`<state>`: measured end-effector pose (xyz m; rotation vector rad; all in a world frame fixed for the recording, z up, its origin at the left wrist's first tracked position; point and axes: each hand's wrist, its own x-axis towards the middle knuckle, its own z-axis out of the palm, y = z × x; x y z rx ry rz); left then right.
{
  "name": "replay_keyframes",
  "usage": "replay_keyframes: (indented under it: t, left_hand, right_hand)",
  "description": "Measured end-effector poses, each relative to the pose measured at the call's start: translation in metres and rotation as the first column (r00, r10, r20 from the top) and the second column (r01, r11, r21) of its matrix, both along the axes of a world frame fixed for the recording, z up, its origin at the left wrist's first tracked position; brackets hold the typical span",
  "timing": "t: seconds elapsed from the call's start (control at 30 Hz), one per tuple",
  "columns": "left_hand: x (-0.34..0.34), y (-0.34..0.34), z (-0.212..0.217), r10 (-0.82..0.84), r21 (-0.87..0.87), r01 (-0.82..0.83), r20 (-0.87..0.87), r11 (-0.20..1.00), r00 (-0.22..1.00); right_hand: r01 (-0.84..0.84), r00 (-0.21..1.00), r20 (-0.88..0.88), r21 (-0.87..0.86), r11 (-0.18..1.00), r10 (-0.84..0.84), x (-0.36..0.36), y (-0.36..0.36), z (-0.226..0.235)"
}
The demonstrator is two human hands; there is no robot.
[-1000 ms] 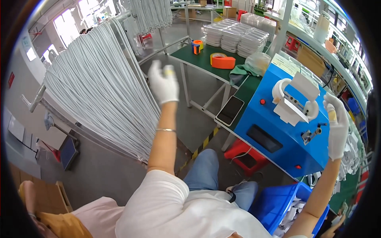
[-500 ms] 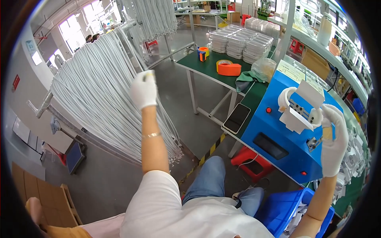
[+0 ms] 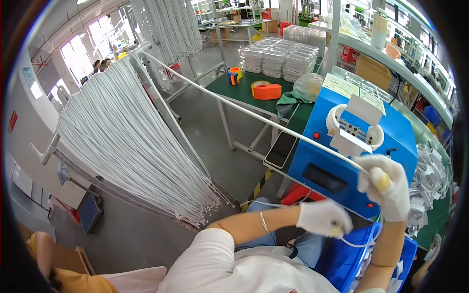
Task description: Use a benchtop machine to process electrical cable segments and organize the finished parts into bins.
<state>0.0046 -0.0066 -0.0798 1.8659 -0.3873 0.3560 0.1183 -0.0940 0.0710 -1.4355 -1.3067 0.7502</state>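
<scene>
**White cable drawn between two gloved hands**

A thin white cable runs from the far rack of hanging cables on the left to the right hand, whose gloved fingers are closed around it in front of the blue machine. The left hand, also gloved, pinches the cable's near end low by the blue bin. Beyond, the green desk carries an orange tape roll and stacked clear trays.

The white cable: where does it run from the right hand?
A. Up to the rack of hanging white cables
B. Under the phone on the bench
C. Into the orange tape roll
A: the white cable stretches taut from the gloved right hand up to the rack of hanging cables.
</scene>
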Motion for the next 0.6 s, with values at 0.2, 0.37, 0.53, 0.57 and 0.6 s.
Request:
replay_keyframes:
  t: [0.2, 0.37, 0.53, 0.57, 0.6]
  left_hand:
    - [-0.064, 0.052, 0.098, 0.307, -0.554, -0.072, 0.345, 0.83, 0.887]
    - [-0.113, 0.078, 0.085, 0.535, -0.948, 0.13, 0.273, 0.289, 0.799]
    - [-0.148, 0.093, 0.052, 0.563, -0.866, -0.177, 0.138, 0.469, 0.815]
    - [-0.131, 0.085, 0.049, 0.522, -0.823, -0.22, 0.106, 0.523, 0.846]
    - [-0.118, 0.075, 0.049, 0.503, -0.77, -0.272, 0.073, 0.577, 0.861]
  right_hand:
    - [0.167, 0.986, -0.061, 0.358, 0.919, -0.155, 0.103, -0.108, -0.1]
    - [0.2, 0.536, -0.736, 0.585, 0.786, 0.412, 0.142, -0.171, -0.166]
    - [0.734, 0.539, -0.54, -0.075, 0.675, -0.646, 0.161, -0.205, -0.201]
    - [0.886, 0.452, -0.008, 0.116, 0.449, -0.892, 0.156, -0.19, -0.198]
    - [0.837, 0.347, 0.234, 0.36, 0.412, -0.908, 0.137, -0.164, -0.173]
